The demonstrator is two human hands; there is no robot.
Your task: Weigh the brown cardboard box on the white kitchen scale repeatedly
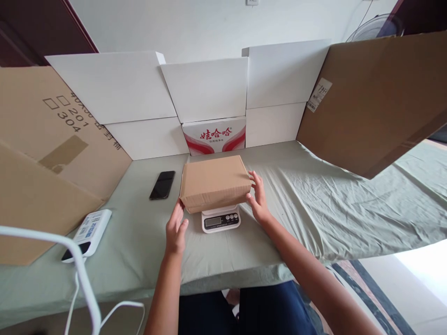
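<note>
A closed brown cardboard box (pixel 216 181) sits over a white digital kitchen scale (pixel 221 228), hiding the weighing platform. Only the front panel of the scale shows, with its display and buttons; I cannot read a number there. I cannot tell whether the box's full weight rests on it. My left hand (pixel 177 229) holds the box at its lower left front corner, thumb apart from the cardboard. On the opposite side, my right hand (pixel 258 197) grips the right end with curved fingers and thumb near the front corner. A black smartphone (pixel 162 185) lies left of the box.
Behind stand white boxes (pixel 206 88) and a red-and-white printed carton (pixel 216 135). Large cardboard panels flank the left (pixel 45 139) and right (pixel 370 102). A white device (pixel 92 232) and a white curved tube (pixel 82 274) are at left. Green cloth (pixel 296 200) covers the table.
</note>
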